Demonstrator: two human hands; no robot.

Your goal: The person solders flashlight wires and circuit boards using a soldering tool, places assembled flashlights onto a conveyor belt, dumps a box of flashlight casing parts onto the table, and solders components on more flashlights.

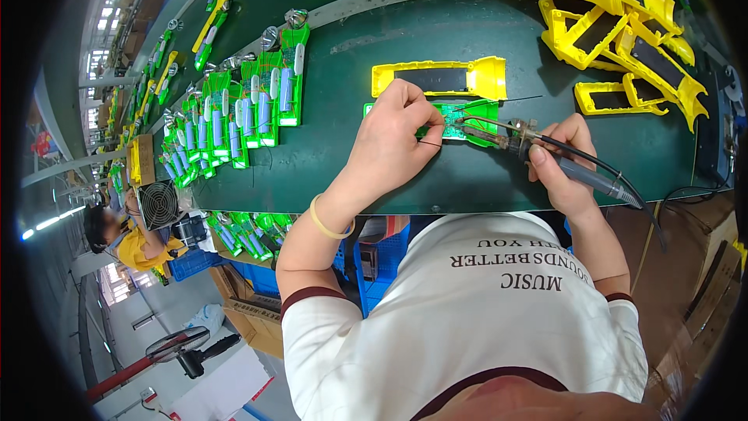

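A green housing point(485, 111) with a green circuit board point(454, 119) lies on the table in front of me. My left hand point(396, 131) covers its left part, thumb and fingers pinched together over the board; what they hold is hidden. A thin dark wire sticks out below those fingertips. My right hand point(567, 164) is closed around the grey handle of a soldering iron point(596, 177), which has a metal clamp and a thin guide tube fixed near its front. Its tip points left and reaches the board. Just beyond lies a yellow housing point(487, 76) with a dark inset.
Rows of green housings point(249, 109) with blue cells and reflectors stand at the left. Yellow housings point(615, 31) are heaped at the far right. A grey rail point(374, 0) crosses the green table point(335, 179). A black fan point(158, 204) and a co-worker in yellow point(140, 245) are at the left.
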